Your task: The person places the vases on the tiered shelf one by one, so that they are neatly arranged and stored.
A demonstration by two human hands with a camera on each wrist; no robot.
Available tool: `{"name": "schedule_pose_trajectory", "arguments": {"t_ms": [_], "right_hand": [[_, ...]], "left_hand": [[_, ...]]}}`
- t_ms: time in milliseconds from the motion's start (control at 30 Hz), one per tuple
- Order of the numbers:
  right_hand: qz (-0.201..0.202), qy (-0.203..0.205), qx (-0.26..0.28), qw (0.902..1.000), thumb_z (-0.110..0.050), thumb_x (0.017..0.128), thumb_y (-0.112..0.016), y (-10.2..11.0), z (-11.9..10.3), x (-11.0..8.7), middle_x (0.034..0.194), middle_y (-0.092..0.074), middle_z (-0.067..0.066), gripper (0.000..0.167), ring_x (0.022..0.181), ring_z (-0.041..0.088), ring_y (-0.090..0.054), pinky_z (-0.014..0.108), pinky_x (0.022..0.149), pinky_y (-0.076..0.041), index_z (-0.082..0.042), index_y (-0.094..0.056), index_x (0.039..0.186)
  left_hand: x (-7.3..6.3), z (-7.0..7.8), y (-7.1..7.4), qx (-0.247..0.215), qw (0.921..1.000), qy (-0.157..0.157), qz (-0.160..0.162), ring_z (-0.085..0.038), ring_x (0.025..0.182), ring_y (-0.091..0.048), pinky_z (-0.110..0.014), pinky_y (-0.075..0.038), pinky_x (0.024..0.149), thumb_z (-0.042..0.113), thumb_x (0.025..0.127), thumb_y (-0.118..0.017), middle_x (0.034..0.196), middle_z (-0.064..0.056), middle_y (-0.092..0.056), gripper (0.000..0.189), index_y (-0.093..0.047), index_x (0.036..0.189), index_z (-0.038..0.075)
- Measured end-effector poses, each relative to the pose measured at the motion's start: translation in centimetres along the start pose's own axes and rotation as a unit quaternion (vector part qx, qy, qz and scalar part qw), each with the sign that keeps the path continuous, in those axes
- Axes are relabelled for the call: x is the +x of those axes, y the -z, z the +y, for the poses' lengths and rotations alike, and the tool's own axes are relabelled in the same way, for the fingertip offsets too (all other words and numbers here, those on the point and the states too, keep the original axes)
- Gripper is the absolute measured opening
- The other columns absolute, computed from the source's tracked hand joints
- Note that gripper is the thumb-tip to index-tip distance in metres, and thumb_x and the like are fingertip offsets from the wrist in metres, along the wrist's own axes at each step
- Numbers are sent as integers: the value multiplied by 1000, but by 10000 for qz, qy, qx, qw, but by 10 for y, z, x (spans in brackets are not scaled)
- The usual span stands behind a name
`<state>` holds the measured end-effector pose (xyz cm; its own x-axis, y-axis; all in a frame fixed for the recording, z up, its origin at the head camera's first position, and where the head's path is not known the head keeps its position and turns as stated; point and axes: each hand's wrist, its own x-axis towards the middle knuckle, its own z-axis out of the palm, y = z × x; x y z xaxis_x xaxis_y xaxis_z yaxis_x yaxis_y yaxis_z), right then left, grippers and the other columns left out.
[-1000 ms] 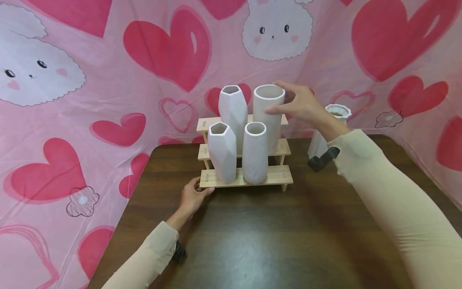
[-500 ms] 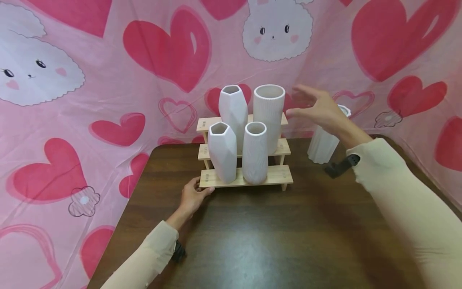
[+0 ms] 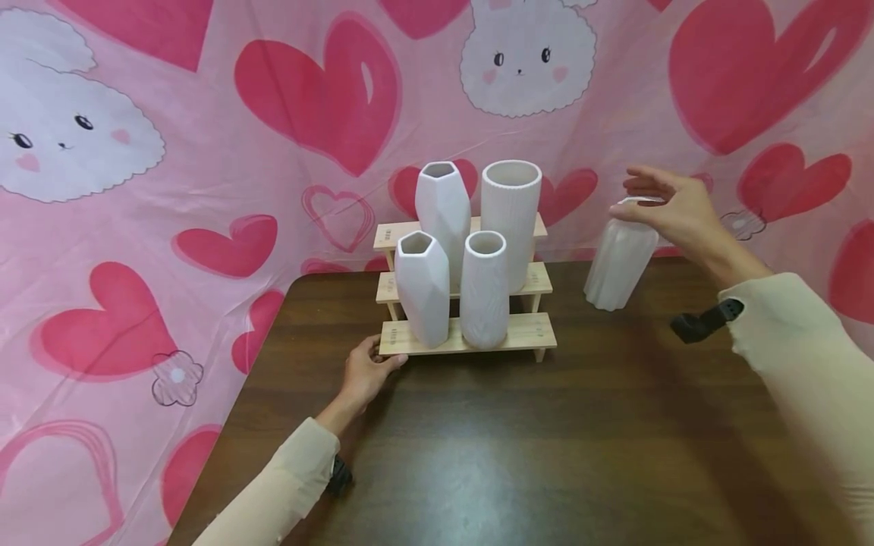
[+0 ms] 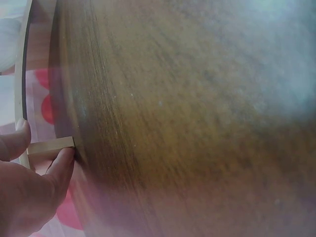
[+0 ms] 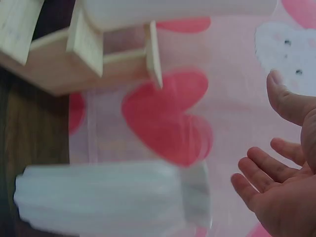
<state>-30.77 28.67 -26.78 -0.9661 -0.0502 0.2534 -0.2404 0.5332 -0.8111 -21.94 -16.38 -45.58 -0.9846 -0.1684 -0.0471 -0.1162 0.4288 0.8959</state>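
Note:
My left hand [image 3: 364, 371] holds the left end of the lowest step of a three-step wooden stand [image 3: 536, 331]; in the left wrist view its thumb lies at the step's edge and a finger against the short leg [image 4: 52, 145]. My right hand [image 3: 683, 208] is at the top of a white fluted vase [image 3: 620, 262], upright on the table right of the stand. In the right wrist view its fingers [image 5: 264, 170] are spread, apart from that vase's rim. On the lowest step stand a faceted white vase [image 3: 423, 292] and a rounded one [image 3: 485, 296].
Behind them, a second faceted vase [image 3: 442, 201] and a tall ribbed cylinder vase [image 3: 512, 212] stand higher, apparently on the middle step, bases partly hidden. The dark wooden table [image 3: 478, 455] ends at a pink heart-patterned cloth [image 3: 287, 174].
My right hand has left the ribbed cylinder vase and moved right to the top of the fluted vase. The left hand and the stand stay where they were.

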Motion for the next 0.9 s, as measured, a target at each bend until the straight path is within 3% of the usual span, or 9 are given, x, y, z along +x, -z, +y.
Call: {"name": "schedule_pose_trajectory", "arguments": {"t_ms": [67, 200, 267, 367, 467, 533, 667, 767, 900], "right_hand": [[126, -37, -178, 9998, -32, 84, -75, 6, 7, -1, 139, -52, 9, 67, 121, 32, -50, 15, 85, -46, -27, -46, 144], [218, -198, -427, 9987, -37, 85, -73, 16, 20, 1, 148, -42, 12, 74, 131, 41, -37, 46, 106, -35, -29, -38, 149], [114, -290, -445, 9985, -37, 85, -73, 20, 27, 3, 153, -34, 15, 80, 135, 43, -30, 58, 107, -26, -28, -30, 152], [-156, -426, -551, 9975, -38, 85, -72, 25, 38, 7, 157, -23, 18, 89, 139, 44, -23, 63, 106, -24, -26, -18, 155], [-460, -589, -659, 9950, -39, 87, -70, 26, 48, 11, 157, -19, 21, 94, 139, 44, -23, 59, 106, -27, -22, -9, 155], [-631, -664, -648, 9937, -38, 88, -69, 25, 54, 14, 156, -19, 24, 95, 137, 44, -25, 41, 105, -38, -18, -5, 155], [-728, -662, -540, 9937, -36, 89, -69, 21, 64, 16, 146, -38, 24, 88, 121, 29, -45, 9, 77, -42, -10, -16, 155], [-641, -545, -412, 9956, -33, 88, -71, 18, 68, 15, 120, -59, 6, 72, 97, 12, -51, 9, 68, -42, -8, -36, 146], [-472, -407, -80, 9980, -28, 87, -72, 15, 71, 15, 94, -58, -16, 56, 83, 2, -53, 12, 68, -44, -4, -47, 131]], "left_hand": [[0, 0, 0, 5, 10000, -2, 0, -28, 105, -61, -35, -50, 81, 15, 83, -77, 118, -18, -64, 56, -53, 130, 0], [0, -1, 0, 10, 10000, 12, 28, -28, 105, -60, -36, -50, 81, 15, 82, -78, 117, -18, -64, 56, -53, 130, 0], [0, -1, -1, 24, 10000, -6, 36, -29, 105, -60, -36, -50, 81, 15, 82, -78, 118, -18, -64, 56, -53, 130, 0], [1, -1, -1, -1, 10000, 8, 29, -29, 105, -60, -36, -50, 81, 15, 83, -77, 117, -18, -64, 56, -53, 130, 0], [0, -1, 0, -2, 10000, -13, 15, -29, 105, -60, -36, -50, 80, 15, 83, -77, 117, -18, -64, 55, -53, 130, 0], [0, -2, 0, 2, 10000, -12, 19, -29, 104, -60, -36, -50, 80, 15, 83, -77, 117, -18, -65, 55, -53, 130, 0], [0, -2, -1, 33, 10000, 30, 50, -28, 103, -61, -34, -50, 79, 15, 82, -78, 117, -17, -65, 55, -54, 129, 0], [-1, -1, -1, -34, 10000, 62, 63, -26, 103, -61, -33, -50, 79, 14, 82, -78, 117, -16, -65, 55, -54, 129, 1], [0, 0, 0, -114, 9999, 14, 69, -26, 103, -61, -32, -51, 78, 12, 82, -78, 117, -16, -65, 54, -54, 129, 1]]}}
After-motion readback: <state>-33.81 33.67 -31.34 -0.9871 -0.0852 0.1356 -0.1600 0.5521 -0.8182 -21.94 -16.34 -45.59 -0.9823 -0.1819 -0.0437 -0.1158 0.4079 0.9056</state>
